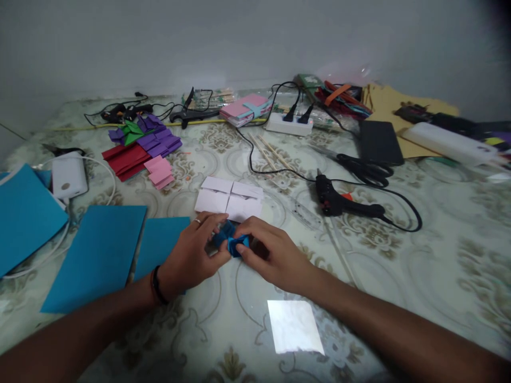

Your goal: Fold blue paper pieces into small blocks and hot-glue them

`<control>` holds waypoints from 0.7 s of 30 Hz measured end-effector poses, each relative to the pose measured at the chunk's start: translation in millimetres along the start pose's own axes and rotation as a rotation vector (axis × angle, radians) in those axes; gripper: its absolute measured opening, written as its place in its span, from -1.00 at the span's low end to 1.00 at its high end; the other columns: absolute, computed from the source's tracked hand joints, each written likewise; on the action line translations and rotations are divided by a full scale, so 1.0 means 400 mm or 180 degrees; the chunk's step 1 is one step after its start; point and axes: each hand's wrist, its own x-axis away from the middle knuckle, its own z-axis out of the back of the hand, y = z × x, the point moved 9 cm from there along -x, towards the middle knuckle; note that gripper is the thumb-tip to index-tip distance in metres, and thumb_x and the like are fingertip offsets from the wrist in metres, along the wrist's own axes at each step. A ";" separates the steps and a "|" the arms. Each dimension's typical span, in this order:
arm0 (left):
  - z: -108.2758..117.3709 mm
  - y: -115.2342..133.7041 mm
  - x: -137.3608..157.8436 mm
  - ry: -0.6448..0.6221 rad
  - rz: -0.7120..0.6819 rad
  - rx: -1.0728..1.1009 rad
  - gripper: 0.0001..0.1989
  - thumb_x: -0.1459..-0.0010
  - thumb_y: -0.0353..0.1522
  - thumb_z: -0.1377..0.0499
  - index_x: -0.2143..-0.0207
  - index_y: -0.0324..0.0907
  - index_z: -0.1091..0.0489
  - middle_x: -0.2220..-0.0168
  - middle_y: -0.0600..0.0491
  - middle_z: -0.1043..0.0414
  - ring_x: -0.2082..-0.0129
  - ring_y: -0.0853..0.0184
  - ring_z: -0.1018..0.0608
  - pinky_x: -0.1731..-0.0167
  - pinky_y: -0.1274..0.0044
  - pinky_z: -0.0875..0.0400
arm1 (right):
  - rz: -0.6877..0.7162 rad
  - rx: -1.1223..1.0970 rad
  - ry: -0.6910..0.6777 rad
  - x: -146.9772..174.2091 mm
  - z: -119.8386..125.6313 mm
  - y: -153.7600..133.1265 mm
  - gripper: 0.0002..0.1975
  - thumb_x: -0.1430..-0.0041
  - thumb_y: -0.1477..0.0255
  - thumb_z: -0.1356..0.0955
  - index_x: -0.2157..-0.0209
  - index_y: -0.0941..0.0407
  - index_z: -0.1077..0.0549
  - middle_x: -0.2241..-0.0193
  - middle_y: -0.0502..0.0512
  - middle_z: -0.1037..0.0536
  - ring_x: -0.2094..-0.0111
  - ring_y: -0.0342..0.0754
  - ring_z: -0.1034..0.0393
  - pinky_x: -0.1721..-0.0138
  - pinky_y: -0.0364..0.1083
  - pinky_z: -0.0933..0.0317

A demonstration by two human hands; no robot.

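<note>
Between both hands is a small folded piece of blue paper (238,246), with creased flaps standing up. My left hand (198,247), with a ring and a dark wristband, pinches its left side between thumb and fingers. From the right, my right hand (271,250) grips the same paper with thumb and forefinger. Just beyond the fingers lies a white folded sheet (229,197) with a cross of creases. Flat blue sheets (99,250) rest left of my left hand, one partly under the wrist. The fingers hide part of the folded paper.
A black glue gun (343,199) and black-handled scissors (359,167) lie to the right. Folded red paper (125,159), purple paper (159,141) and pink paper (158,171) sit at back left. Behind stands a white power strip (289,125). A white square (295,326) lies near the front.
</note>
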 end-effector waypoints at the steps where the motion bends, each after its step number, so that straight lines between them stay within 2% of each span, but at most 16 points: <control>1: 0.002 0.000 -0.001 0.0010 -0.0003 0.0012 -0.58 -0.12 -0.55 -0.22 -0.04 -0.16 -0.33 0.13 -0.03 -0.49 0.25 0.26 -0.57 0.17 0.39 -0.55 | 0.0019 -0.0015 0.0006 0.000 0.000 0.000 -0.93 -0.37 0.47 -0.33 0.13 0.08 -0.43 0.27 0.08 -0.49 0.32 -0.09 -0.38 0.27 -0.10 -0.30; 8: 0.006 -0.004 0.000 0.0051 0.0027 0.0121 -0.68 -0.12 -0.54 -0.21 0.06 -0.14 -0.35 0.20 -0.01 -0.48 0.26 0.24 -0.55 0.24 0.41 -0.52 | 0.0161 -0.0086 0.0026 -0.001 0.001 -0.006 -0.92 -0.38 0.48 -0.33 0.17 0.10 -0.49 0.25 0.12 -0.49 0.28 -0.08 -0.42 0.27 -0.10 -0.35; 13: 0.004 -0.009 -0.001 0.0053 0.0073 0.0132 -0.73 -0.15 -0.55 -0.18 0.10 -0.14 -0.35 0.15 -0.01 -0.48 0.21 0.26 -0.56 0.17 0.41 -0.51 | 0.0286 -0.0044 -0.0005 -0.001 0.000 -0.020 -0.90 -0.38 0.48 -0.33 0.19 0.09 -0.52 0.20 0.17 -0.51 0.23 -0.04 -0.45 0.20 -0.05 -0.41; 17: 0.004 -0.007 -0.003 0.0052 0.0017 0.0114 -0.85 -0.21 -0.53 -0.17 0.22 -0.12 -0.34 0.22 0.03 -0.48 0.21 0.26 -0.57 0.21 0.44 -0.48 | 0.0237 -0.0094 0.0026 -0.002 0.002 -0.017 -0.91 -0.38 0.48 -0.33 0.21 0.09 -0.50 0.23 0.16 -0.50 0.27 -0.05 -0.45 0.25 -0.06 -0.42; 21: 0.008 -0.004 -0.004 0.0081 0.0012 0.0240 -0.86 -0.24 -0.52 -0.15 0.29 -0.11 -0.31 0.29 0.05 -0.46 0.24 0.27 -0.55 0.24 0.44 -0.44 | 0.0211 -0.0048 0.0047 -0.001 0.003 -0.016 -0.94 -0.36 0.49 -0.34 0.22 0.08 -0.47 0.24 0.13 -0.48 0.32 -0.08 -0.42 0.31 -0.10 -0.41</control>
